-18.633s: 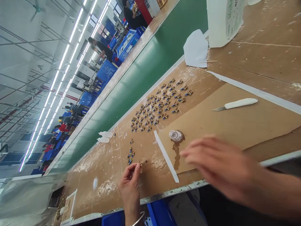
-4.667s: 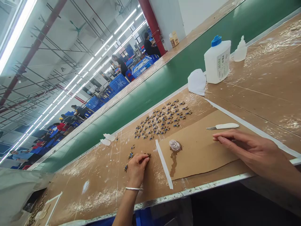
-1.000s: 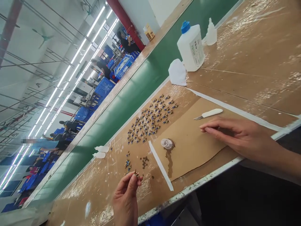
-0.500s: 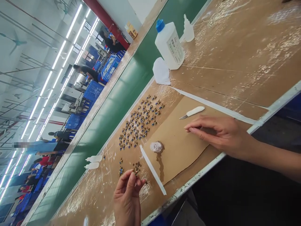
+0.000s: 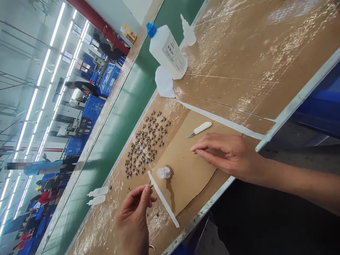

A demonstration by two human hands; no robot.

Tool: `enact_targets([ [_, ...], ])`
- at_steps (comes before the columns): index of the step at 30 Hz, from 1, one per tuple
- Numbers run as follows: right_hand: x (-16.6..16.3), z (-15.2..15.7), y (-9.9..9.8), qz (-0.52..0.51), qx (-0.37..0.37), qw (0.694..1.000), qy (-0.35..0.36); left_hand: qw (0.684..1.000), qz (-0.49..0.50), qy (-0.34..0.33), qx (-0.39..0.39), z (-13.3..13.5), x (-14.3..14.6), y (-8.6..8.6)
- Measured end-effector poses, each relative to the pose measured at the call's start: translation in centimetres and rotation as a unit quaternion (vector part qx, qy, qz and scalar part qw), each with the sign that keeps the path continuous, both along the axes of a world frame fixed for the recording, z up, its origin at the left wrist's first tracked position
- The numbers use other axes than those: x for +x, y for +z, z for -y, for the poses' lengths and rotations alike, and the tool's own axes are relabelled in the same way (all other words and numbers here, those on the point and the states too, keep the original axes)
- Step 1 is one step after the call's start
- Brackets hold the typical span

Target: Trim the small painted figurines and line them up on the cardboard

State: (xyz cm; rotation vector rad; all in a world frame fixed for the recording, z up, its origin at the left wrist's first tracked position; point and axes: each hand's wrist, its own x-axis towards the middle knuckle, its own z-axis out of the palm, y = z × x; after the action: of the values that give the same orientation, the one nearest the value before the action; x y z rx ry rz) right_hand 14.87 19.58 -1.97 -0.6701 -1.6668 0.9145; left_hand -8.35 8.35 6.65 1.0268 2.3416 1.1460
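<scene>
My left hand (image 5: pixel 132 221) is raised over the near edge of the brown table (image 5: pixel 239 63), thumb and forefinger pinched on a tiny gold-coloured piece (image 5: pixel 150 185). My right hand (image 5: pixel 228 156) rests on a cardboard sheet (image 5: pixel 186 166), fingers stretched out flat and together, holding nothing. A white-handled knife (image 5: pixel 199 129) lies just beyond its fingertips. Between my hands sits a small clear cap (image 5: pixel 164 173) of liquid. Beyond it, several small gold and blue pieces (image 5: pixel 146 141) stand in rows.
A white bottle with a blue cap (image 5: pixel 167 51), a small dropper bottle (image 5: pixel 188 32) and a white paper (image 5: pixel 164 83) stand farther back. Two small white bottles (image 5: pixel 97 196) lie at left. A green conveyor belt (image 5: pixel 127 109) runs beyond the table. Other people work far off.
The view has tilted and swung right. My left hand, which had picked a piece up off the table, now holds it higher near the cap. My right hand stays flat on the cardboard.
</scene>
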Motion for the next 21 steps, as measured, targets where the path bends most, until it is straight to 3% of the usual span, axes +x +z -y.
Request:
enact_targets([
  [9,0.0,0.1,0.0,-0.008,0.004,1.0,-0.009,0.987,-0.129,-0.08,-0.06,-3.3,0.9,0.4],
  [21,0.1,-0.1,0.3,-0.021,0.002,1.0,-0.008,0.979,-0.144,-0.097,-0.107,-4.1,1.0,0.5],
])
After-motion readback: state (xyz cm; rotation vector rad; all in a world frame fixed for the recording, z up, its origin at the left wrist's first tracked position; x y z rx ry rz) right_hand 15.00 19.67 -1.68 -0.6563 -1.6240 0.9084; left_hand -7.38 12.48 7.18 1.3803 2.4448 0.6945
